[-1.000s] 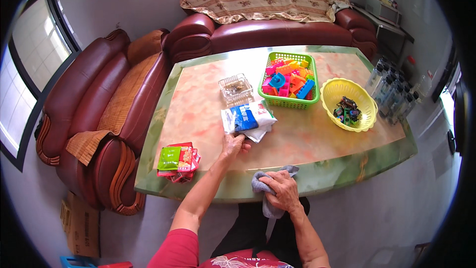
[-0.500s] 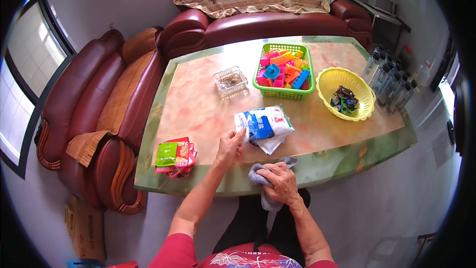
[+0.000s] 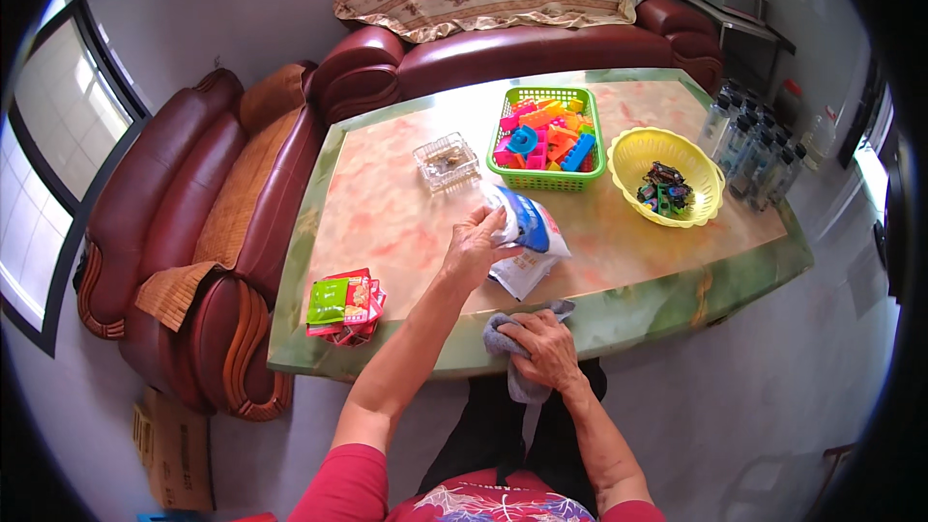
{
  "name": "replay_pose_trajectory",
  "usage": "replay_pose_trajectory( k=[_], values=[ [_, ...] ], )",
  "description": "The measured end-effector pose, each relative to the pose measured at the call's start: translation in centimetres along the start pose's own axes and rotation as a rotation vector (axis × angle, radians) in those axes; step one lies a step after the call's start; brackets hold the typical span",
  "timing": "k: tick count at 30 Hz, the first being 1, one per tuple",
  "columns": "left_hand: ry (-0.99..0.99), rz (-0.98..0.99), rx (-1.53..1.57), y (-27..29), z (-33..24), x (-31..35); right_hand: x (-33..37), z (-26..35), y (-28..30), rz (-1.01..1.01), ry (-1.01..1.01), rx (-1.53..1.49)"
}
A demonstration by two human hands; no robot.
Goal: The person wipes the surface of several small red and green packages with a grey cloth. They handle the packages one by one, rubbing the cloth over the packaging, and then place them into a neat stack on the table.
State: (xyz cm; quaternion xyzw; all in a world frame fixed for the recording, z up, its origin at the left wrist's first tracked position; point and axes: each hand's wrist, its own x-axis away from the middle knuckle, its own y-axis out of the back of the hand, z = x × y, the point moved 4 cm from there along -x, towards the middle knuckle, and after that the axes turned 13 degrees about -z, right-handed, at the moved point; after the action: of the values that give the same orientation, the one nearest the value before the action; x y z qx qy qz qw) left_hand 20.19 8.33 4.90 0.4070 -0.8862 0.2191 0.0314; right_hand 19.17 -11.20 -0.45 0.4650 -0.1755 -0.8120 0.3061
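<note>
My left hand (image 3: 474,244) pinches the left end of a blue-and-white plastic packet (image 3: 530,222) and tilts it up off the table. Beneath it lies a white packet (image 3: 523,271), partly covered. At the table's near edge my right hand (image 3: 546,352) is closed on a grey cloth (image 3: 502,342), part of which hangs down over the edge. Left of my left forearm sits a stack of red packets (image 3: 360,314) with a green packet (image 3: 328,301) on top.
On the table (image 3: 377,222) stand a clear glass ashtray (image 3: 447,162), a green basket (image 3: 546,179) of colourful toy blocks and a yellow bowl (image 3: 710,195) with small dark items. Several clear bottles (image 3: 757,155) crowd the right edge. Red leather sofas (image 3: 503,58) border the far and left sides.
My left hand has moved up and slightly right, lifting the blue-and-white packet and uncovering more of the white one beneath. The right hand and cloth have hardly moved.
</note>
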Motion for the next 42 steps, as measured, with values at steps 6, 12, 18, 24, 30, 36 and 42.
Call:
replay_pose_trajectory(
  k=[6,12,18,24,30,36,42],
  values=[
    [-0.008,0.054,0.215,-0.3,-2.4,2.7,0.2,-0.3,-0.2,-0.058,0.054,-0.031],
    [-0.083,0.056,0.225,6.4,-6.0,8.8,0.4,-0.5,-0.5,-0.045,0.019,0.026],
    [-0.015,0.03,0.238,13.5,-4.3,12.7,-1.5,-0.2,-2.2,0.017,-0.056,0.191],
    [0.196,0.054,0.285,15.9,-1.1,12.4,-3.6,-2.5,-3.3,-0.087,-0.121,0.314],
    [0.292,0.23,0.275,15.6,2.0,8.6,-4.7,-5.7,-3.0,-0.102,-0.206,0.372],
    [0.372,0.209,0.33,16.9,3.5,2.6,-5.3,-7.5,-2.1,-0.203,-0.237,0.35],
    [-0.249,-0.468,-0.284,17.7,3.3,2.7,-3.9,-8.1,0.0,-0.358,-0.34,-0.216]
  ],
)
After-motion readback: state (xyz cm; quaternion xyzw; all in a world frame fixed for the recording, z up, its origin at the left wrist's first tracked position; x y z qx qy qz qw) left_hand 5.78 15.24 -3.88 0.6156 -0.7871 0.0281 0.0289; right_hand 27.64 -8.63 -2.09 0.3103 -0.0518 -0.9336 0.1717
